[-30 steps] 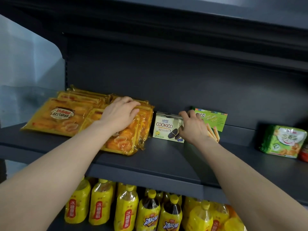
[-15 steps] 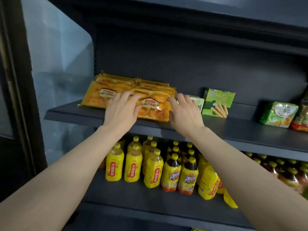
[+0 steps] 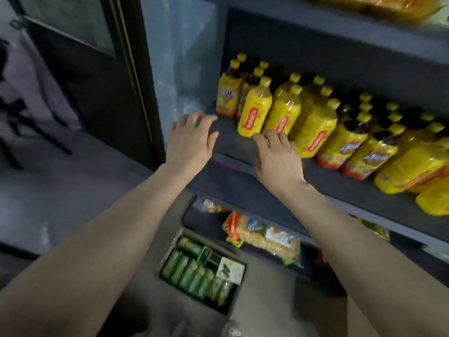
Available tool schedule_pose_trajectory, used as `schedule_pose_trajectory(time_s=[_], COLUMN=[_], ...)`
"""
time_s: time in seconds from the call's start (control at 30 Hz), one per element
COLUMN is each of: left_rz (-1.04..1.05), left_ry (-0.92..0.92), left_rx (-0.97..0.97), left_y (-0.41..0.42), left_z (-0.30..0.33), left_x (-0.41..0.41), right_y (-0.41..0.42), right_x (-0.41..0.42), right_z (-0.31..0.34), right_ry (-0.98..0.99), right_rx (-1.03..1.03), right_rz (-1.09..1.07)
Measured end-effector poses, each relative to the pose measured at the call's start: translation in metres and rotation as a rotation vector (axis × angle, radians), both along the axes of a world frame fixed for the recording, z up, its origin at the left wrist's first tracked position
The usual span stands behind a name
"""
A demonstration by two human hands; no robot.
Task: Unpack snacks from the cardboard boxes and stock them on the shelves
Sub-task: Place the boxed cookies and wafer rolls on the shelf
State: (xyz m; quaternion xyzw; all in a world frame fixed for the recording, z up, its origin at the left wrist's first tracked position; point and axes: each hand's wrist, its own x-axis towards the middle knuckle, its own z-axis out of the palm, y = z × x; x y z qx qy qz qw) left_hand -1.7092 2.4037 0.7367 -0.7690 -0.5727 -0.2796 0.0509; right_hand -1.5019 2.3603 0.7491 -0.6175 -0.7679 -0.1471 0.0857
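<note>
A cardboard box (image 3: 170, 251) stands on the floor below me, packed with several green snack packs (image 3: 192, 273) and one pale box (image 3: 230, 270). My left hand (image 3: 189, 139) and my right hand (image 3: 277, 156) hang in front of the dark middle shelf (image 3: 352, 190), fingers relaxed and holding nothing. The right fingertips are close to a yellow bottle (image 3: 255, 108). At the top right edge shows the blurred underside of the yellow-orange pastry packs (image 3: 379, 6) on the upper shelf.
Several yellow drink bottles (image 3: 345, 132) fill the middle shelf to the right. A lower shelf holds a bag of noodles or snacks (image 3: 262, 237). A dark door frame (image 3: 136, 76) stands left of the shelving, with grey floor (image 3: 60, 190) beyond.
Both hands have come off the pastry packs and dropped down to the bottle shelf. My view has tilted down, bringing the box on the floor into sight.
</note>
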Motion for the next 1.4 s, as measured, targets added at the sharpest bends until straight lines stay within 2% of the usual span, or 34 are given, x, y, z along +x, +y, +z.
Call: schedule_pose_trajectory(time_s=[0.3, 0.5, 0.77, 1.07, 1.3, 1.4], left_rz=[0.117, 0.170, 0.114, 0.009, -0.013, -0.005], left_ry=[-0.022, -0.033, 0.084, 0.180, 0.243, 0.274], left_rx=[-0.406, -0.733, -0.964, -1.062, -1.077, -1.080], left_y=[-0.062, -0.112, -0.163, -0.167, -0.159, -0.156], left_z=[-0.206, -0.351, -0.530, -0.687, -0.754, -0.770], left_x=[-0.017, -0.018, -0.010, 0.012, 0.028, 0.031], right_y=[-0.034, -0.059, -0.083, -0.070, -0.057, -0.059], right_x=[-0.015, 0.003, 0.025, 0.039, 0.052, 0.057], right_z=[-0.206, -0.351, -0.532, -0.686, -0.754, -0.768], right_ry=[0.037, -0.072, -0.179, -0.153, -0.051, -0.071], right_rx=[-0.426, -0.666, -0.953, -1.007, -0.990, -0.982], right_rz=[0.070, 0.037, 0.032, -0.025, -0.076, -0.089])
